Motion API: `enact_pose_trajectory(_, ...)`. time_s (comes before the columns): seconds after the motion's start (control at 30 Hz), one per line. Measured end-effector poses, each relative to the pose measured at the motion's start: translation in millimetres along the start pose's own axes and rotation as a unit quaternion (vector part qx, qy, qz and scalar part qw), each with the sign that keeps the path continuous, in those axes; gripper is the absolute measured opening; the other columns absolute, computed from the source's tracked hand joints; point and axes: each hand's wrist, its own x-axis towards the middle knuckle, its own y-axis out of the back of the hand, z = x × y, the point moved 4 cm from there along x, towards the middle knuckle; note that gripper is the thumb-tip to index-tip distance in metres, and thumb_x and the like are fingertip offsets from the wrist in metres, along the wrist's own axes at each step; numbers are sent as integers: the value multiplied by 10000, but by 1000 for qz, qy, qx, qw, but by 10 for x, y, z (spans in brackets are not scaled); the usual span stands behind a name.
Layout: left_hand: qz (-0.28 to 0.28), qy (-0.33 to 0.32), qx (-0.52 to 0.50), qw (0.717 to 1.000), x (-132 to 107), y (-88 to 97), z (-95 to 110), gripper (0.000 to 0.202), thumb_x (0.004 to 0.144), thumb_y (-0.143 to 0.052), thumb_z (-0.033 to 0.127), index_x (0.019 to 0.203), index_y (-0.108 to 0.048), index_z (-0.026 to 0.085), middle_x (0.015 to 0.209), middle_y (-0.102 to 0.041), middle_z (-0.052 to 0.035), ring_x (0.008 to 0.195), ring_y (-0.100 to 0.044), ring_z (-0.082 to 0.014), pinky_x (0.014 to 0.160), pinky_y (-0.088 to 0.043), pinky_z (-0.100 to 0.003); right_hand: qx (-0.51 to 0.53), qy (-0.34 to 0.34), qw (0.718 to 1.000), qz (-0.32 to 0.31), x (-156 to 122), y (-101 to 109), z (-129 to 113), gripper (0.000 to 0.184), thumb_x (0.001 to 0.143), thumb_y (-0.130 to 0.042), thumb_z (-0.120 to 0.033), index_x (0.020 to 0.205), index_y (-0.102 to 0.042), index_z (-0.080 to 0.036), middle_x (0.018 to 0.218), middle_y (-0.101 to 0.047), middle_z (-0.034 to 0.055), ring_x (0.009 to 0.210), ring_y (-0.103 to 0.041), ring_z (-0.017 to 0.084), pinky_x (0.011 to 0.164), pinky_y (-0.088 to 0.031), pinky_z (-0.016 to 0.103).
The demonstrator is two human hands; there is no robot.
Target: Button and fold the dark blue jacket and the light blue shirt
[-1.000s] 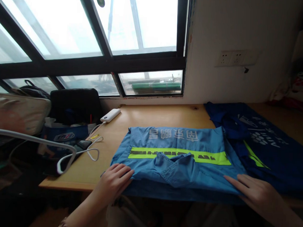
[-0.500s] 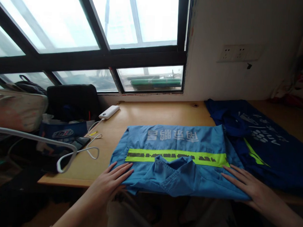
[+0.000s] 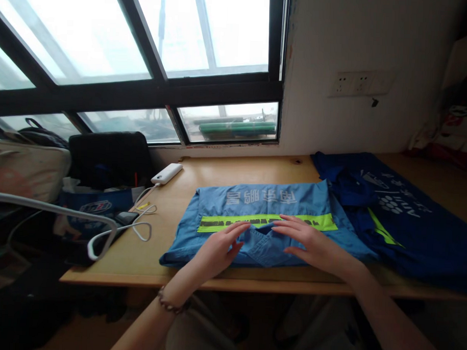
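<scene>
A light-blue work jacket [image 3: 271,194] lies folded on the wooden table, lettering across its far part and its collar [image 3: 264,242] toward me. A yellow-green band [image 3: 220,223] crosses it. My left hand [image 3: 217,248] is over the collar's left side, fingers stretched out and thumb apart. On the collar's other side is my right hand [image 3: 315,247], its fingers extended and spread. Both sets of fingertips point inward at the collar, and a gap separates them. Whether they touch the cloth I cannot tell. The hands cover parts of the band and collar.
To the right lies a dark-blue garment [image 3: 401,211] with white print, meeting the light-blue jacket. A white power bank [image 3: 167,173] with a white cable [image 3: 141,233] sits at the left of the table [image 3: 149,269]. Bags [image 3: 27,170] and a black chair back [image 3: 111,158] stand further left.
Both hands have left the jacket's near corners and come inward to the collar. The jacket has shifted away from me; its near edge now lies on the table rather than at the front edge.
</scene>
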Motion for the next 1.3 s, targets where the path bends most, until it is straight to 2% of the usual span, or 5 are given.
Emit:
enact_pose_trajectory(0.27,-53,53,-153,985,512,-388,-103,246,694,-522,96,892,-646,173,797,-597,-26,488,-532,-79,503,-427,-198,37,30,997,64,420,-217,8,271,676,-511,-6,818,-629,-205,788,-587,26,845,-489,174,763,-413,305)
enact_pose_trajectory(0.53,-1,33,-348,937,175,-121,-69,182,754,-508,201,687,-664,137,869,-577,-86,711,-573,-144,600,-462,-235,-24,-85,953,290,-64,-224,119,211,733,-479,-91,665,-643,-206,707,-505,33,719,-460,159,659,-376,276)
enact_pose_trajectory(0.93,130,173,-431,876,-54,-556,-30,187,639,-656,189,779,-537,156,780,-506,-20,719,-506,-124,637,-434,-216,183,-325,911,173,-76,-593,-42,199,639,-641,-358,546,-602,-186,538,-575,-5,530,-506,140,517,-349,239)
enact_pose_trajectory(1.07,160,202,-465,847,-159,-513,-48,266,635,-633,139,880,-532,166,857,-520,-28,726,-521,-118,640,-437,-210,436,-305,830,168,-132,-713,77,128,598,-654,-220,709,-608,-177,690,-611,-5,667,-566,157,608,-433,250)
enact_pose_trajectory(1.3,237,202,-346,885,-290,-432,-139,451,644,-603,107,1072,-533,232,1052,-457,-41,933,-524,-150,755,-452,-224,657,-261,653,271,-263,-712,150,330,505,-654,-44,769,-545,-210,646,-583,-64,594,-537,92,558,-420,188)
